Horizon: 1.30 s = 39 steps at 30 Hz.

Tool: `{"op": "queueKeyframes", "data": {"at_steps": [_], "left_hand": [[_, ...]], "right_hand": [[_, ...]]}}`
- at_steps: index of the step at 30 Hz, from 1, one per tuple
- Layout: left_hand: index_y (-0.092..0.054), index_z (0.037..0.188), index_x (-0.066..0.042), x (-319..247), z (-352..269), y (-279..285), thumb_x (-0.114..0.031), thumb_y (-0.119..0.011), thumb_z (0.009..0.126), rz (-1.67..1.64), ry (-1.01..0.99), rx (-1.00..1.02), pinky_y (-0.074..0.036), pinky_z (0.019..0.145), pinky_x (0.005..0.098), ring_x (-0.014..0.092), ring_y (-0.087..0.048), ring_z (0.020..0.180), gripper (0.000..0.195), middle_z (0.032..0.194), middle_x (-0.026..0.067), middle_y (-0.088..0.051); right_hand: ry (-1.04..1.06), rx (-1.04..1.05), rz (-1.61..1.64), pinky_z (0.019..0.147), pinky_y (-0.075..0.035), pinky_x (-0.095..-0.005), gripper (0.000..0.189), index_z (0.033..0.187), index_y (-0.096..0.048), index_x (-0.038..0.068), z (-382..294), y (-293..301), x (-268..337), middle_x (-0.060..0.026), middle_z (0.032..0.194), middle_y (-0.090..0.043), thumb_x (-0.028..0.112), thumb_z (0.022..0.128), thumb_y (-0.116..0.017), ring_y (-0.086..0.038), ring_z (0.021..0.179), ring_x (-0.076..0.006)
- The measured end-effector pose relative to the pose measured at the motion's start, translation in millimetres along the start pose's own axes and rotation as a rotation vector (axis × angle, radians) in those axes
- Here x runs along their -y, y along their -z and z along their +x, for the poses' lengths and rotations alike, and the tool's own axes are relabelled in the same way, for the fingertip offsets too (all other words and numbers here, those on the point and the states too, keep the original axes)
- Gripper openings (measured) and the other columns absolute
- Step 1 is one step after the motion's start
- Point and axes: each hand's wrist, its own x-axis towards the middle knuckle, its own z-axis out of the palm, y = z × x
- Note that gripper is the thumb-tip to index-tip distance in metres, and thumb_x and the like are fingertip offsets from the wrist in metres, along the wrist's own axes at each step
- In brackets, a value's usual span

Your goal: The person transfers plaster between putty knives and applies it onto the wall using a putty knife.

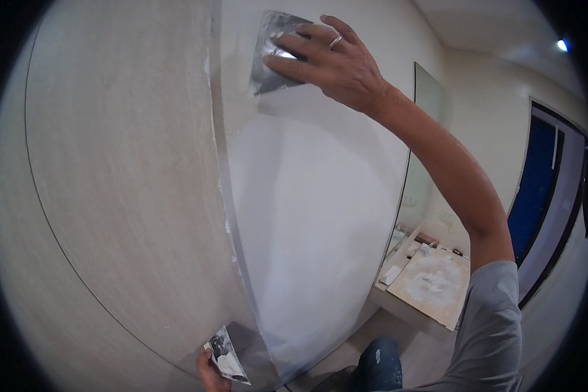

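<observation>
My right hand (340, 66), a ring on one finger, is raised at the top of the view. Its fingers are spread over the back of a metal putty blade (274, 54), which lies against the white wall (318, 196). Low down, my left hand (211, 375) holds a second putty blade (228, 355) by its edge, with white compound on its face. That blade is near the bottom of the beige panel (127, 147). A narrow grey joint with a ragged white edge (225, 196) runs between panel and wall.
To the lower right stands a counter (411, 306) bearing a board (397, 289) smeared with white compound, with small tools and a brown block (426, 239) behind it. A mirror (424, 98) rises beside the wall. My knee (379, 365) shows below.
</observation>
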Motion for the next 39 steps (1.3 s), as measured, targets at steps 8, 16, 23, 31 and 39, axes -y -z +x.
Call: {"op": "queueKeyframes", "data": {"at_steps": [8,16,23,31,39], "left_hand": [[-0.063,0.121,0.003,6.1,9.5,13.1,-0.021,-0.052,0.092,-0.122,-0.067,0.060,-0.055,0.092,0.0410,0.028,-0.070,0.099,0.039,0.109,0.0124,-0.073],[-0.063,0.121,0.003,7.5,6.3,13.0,-0.021,-0.053,0.092,-0.122,-0.086,0.011,-0.055,0.093,0.0415,0.028,-0.070,0.102,0.039,0.113,0.0131,-0.072],[-0.058,0.135,0.008,-2.0,2.5,3.5,-0.022,-0.052,0.096,0.041,-0.017,-0.003,-0.050,0.103,0.0448,0.033,-0.062,0.120,0.049,0.132,0.0197,-0.063],[-0.058,0.134,0.007,-9.8,-4.3,1.7,-0.023,-0.054,0.097,0.058,-0.004,-0.055,-0.051,0.101,0.0436,0.033,-0.064,0.116,0.047,0.127,0.0189,-0.064],[-0.059,0.134,0.006,-8.7,-1.7,2.0,-0.025,-0.056,0.098,0.050,0.011,-0.048,-0.052,0.099,0.0425,0.032,-0.064,0.115,0.048,0.127,0.0179,-0.064]], "right_hand": [[-0.482,0.100,0.202,0.086,-0.053,-0.0447,0.033,0.120,-0.068,0.017,56.8,25.9,21.8,-0.0077,0.114,-0.067,0.003,0.090,-0.064,-0.066,0.106,-0.0305],[-0.577,0.120,0.190,0.079,-0.054,-0.0432,0.029,0.115,-0.070,0.006,89.9,9.7,39.0,-0.0130,0.112,-0.063,0.007,0.086,-0.068,-0.064,0.107,-0.0285],[-0.528,0.245,0.132,0.072,-0.057,-0.0358,0.027,0.111,-0.069,-0.002,93.1,4.6,59.8,-0.0143,0.115,-0.060,0.009,0.086,-0.069,-0.063,0.105,-0.0255],[-0.400,0.409,0.352,0.077,-0.058,-0.0403,0.025,0.108,-0.064,-0.003,66.8,48.4,95.4,-0.0141,0.107,-0.056,-0.001,0.083,-0.064,-0.061,0.095,-0.0287],[-0.493,0.046,0.246,0.077,-0.056,-0.0409,0.032,0.119,-0.066,-0.001,94.5,12.0,16.7,-0.0194,0.105,-0.062,-0.001,0.087,-0.060,-0.063,0.096,-0.0323]]}}
